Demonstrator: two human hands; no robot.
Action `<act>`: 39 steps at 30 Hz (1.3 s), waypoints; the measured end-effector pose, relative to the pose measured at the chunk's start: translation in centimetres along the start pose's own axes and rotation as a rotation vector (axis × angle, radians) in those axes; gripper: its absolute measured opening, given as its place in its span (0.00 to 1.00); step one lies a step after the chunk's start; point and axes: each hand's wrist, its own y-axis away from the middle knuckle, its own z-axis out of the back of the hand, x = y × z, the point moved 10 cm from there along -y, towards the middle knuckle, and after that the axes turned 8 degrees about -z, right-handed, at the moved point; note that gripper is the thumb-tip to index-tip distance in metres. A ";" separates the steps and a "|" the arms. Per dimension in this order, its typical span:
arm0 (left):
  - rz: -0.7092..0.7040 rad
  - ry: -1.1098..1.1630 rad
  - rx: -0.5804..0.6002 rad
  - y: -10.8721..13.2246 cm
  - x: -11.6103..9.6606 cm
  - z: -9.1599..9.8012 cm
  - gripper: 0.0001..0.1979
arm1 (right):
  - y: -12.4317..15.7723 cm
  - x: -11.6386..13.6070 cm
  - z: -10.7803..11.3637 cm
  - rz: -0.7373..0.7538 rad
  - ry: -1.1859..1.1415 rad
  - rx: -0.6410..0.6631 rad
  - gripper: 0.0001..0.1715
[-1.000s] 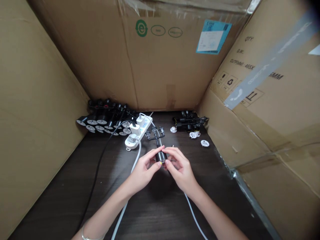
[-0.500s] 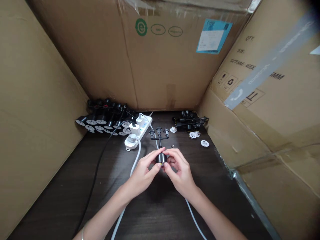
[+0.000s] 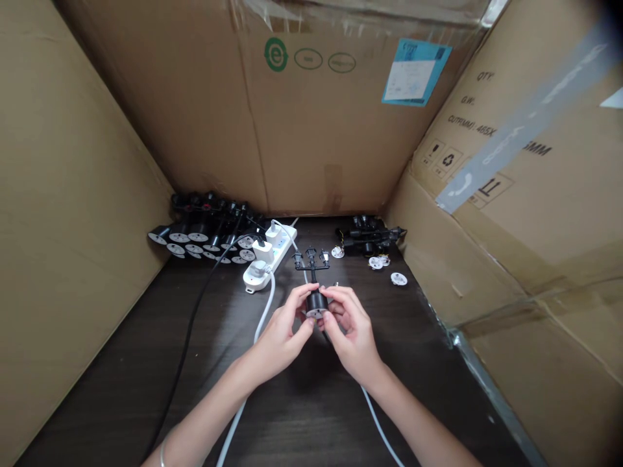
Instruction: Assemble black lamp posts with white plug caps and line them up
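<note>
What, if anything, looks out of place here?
Slightly: one white disc lies alone on the table, right of the other white discs, so it looks strayed. Nothing looks spilled, and the held lamp shows no obvious damage.

I face a dark, wood-grained tabletop (image 3: 306,408): a brown cardboard back wall (image 3: 311,136) with a blue label (image 3: 416,71) stands along its far edge, a plain left wall (image 3: 63,194) along its left edge, a printed right wall (image 3: 525,253), crossed by grey tape (image 3: 523,123), opposite. Light gleams faintly there.
</note>
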 end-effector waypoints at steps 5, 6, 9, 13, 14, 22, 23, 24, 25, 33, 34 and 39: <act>0.005 -0.043 0.028 0.0 -0.1 -0.1 0.19 | 0.1 -0.1 0.1 -0.001 -0.004 -0.003 0.18; 0.006 -0.049 0.029 0.0 0.0 -0.2 0.19 | 0.1 -0.1 0.1 -0.001 -0.004 -0.005 0.18; 0.013 -0.061 0.028 0.0 0.1 -0.1 0.19 | 0.1 -0.2 0.2 -0.011 -0.025 -0.008 0.18; 0.032 -0.060 0.041 0.1 0.2 -0.3 0.19 | 0.0 -0.3 0.0 -0.027 -0.125 0.019 0.18; 0.036 -0.061 0.047 0.1 0.3 -0.3 0.19 | -0.1 -0.3 0.0 -0.028 -0.142 0.024 0.18; 0.026 -0.140 0.071 0.1 0.2 -0.4 0.20 | -0.1 0.2 0.2 0.002 -0.039 0.007 0.16; 0.017 -0.165 0.075 0.0 0.2 -0.4 0.20 | -0.1 0.4 0.3 0.022 0.004 -0.007 0.15; 0.008 -0.191 0.080 0.0 0.1 -0.4 0.20 | 0.0 0.7 0.5 0.047 0.058 -0.025 0.15; -0.001 -0.215 0.083 0.0 0.1 -0.3 0.20 | 0.0 1.1 0.7 0.076 0.126 -0.049 0.15; -0.030 -0.287 0.129 0.1 0.5 -0.8 0.21 | 1.5 4.6 0.1 0.475 0.649 -0.154 0.20; -0.029 -0.278 0.133 0.1 0.5 -0.9 0.21 | 1.7 4.7 0.0 0.499 0.667 -0.141 0.20; -0.010 -0.196 0.135 0.1 0.4 -1.3 0.20 | 2.2 4.9 0.1 0.564 0.640 -0.141 0.26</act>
